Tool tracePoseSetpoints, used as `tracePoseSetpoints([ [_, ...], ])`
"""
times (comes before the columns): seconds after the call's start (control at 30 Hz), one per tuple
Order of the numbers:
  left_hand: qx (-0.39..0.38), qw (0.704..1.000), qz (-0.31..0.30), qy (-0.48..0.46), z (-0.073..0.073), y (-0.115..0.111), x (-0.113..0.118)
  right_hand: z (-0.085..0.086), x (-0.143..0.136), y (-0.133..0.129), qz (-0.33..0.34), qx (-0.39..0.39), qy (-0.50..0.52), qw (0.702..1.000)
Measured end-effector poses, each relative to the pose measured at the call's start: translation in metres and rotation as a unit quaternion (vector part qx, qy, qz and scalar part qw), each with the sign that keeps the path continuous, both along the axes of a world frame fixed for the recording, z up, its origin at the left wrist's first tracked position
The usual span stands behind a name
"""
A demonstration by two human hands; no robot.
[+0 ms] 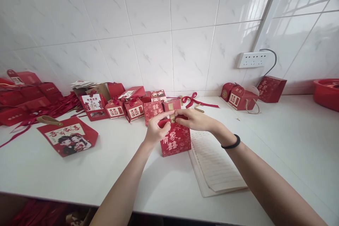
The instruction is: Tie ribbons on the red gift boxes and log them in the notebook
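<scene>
A red gift box (180, 144) with white characters and a floral print stands upright on the white counter in front of me. A gold strap (171, 107) rises at its top between my hands. My left hand (158, 127) pinches the box's top edge from the left, thumb in front and index finger stretched toward the strap. From the right, my right hand (197, 119) grips the same top edge beside the strap, its fingertips partly hidden. Just behind stands another red floral box (153, 112).
A notebook (221, 166) lies open right of the box. Several red boxes (116, 111) and ribbons (194, 101) line the wall. A couple-print box (70, 137) sits left, handled boxes (242, 99) and a red basin (327, 93) right. A power strip (254, 60) hangs on the tiles.
</scene>
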State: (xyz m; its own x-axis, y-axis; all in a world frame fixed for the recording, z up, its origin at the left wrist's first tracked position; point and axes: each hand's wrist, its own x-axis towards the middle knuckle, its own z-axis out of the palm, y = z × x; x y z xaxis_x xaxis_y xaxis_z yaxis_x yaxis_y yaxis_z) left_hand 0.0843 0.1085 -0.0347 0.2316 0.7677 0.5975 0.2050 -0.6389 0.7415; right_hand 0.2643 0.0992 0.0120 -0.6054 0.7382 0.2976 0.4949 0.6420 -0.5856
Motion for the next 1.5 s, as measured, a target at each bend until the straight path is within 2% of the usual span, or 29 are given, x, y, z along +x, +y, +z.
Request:
tracePoseSetpoints([
  [0.3,0.016,1.000,0.014,0.009,-0.001,0.002,0.000,0.001,-0.003,-0.001,-0.009,0.007,0.001,1.000],
  [0.53,-0.010,1.000,0.027,0.012,-0.002,0.003,-0.001,-0.001,-0.003,-0.001,-0.004,0.019,0.018,1.000],
  [0.6,-0.008,1.000,0.007,0.000,0.000,0.003,-0.001,-0.001,-0.004,-0.001,-0.006,0.010,0.024,1.000],
  [0.67,-0.018,0.999,-0.040,-0.032,-0.001,0.002,-0.002,0.000,-0.005,-0.001,-0.011,0.000,0.022,1.000],
  [0.77,-0.083,0.986,-0.110,-0.090,-0.009,-0.002,-0.008,0.007,-0.002,-0.002,-0.035,-0.003,0.010,0.999],
  [0.87,-0.153,0.975,-0.132,-0.096,-0.025,-0.009,-0.019,0.011,0.017,-0.008,-0.125,0.019,0.051,0.991],
  [0.93,-0.177,0.974,-0.122,-0.065,-0.034,-0.013,-0.028,0.002,0.041,-0.013,-0.223,0.024,0.038,0.974],
  [1.0,-0.203,0.973,-0.101,-0.043,-0.040,-0.018,-0.037,-0.020,0.071,-0.018,-0.326,0.006,-0.060,0.944],
  [1.07,-0.230,0.969,-0.071,-0.056,-0.040,-0.023,-0.042,-0.048,0.100,-0.022,-0.440,0.001,-0.136,0.888],
  [1.1,-0.245,0.965,-0.054,-0.076,-0.038,-0.026,-0.044,-0.062,0.113,-0.023,-0.468,-0.017,-0.164,0.868],
  [1.17,-0.278,0.949,-0.024,-0.146,-0.029,-0.033,-0.045,-0.084,0.131,-0.023,-0.475,-0.071,-0.198,0.855],
  [1.23,-0.326,0.913,-0.007,-0.245,-0.015,-0.044,-0.048,-0.095,0.139,-0.021,-0.454,-0.107,-0.208,0.860],
  [1.37,-0.429,0.811,0.008,-0.398,0.017,-0.078,-0.064,-0.094,0.134,-0.017,-0.416,-0.116,-0.214,0.876],
  [1.43,-0.462,0.776,0.021,-0.428,0.030,-0.100,-0.075,-0.094,0.133,-0.015,-0.401,-0.119,-0.202,0.885],
  [1.5,-0.477,0.757,0.039,-0.445,0.038,-0.123,-0.085,-0.097,0.137,-0.011,-0.391,-0.109,-0.155,0.901],
])
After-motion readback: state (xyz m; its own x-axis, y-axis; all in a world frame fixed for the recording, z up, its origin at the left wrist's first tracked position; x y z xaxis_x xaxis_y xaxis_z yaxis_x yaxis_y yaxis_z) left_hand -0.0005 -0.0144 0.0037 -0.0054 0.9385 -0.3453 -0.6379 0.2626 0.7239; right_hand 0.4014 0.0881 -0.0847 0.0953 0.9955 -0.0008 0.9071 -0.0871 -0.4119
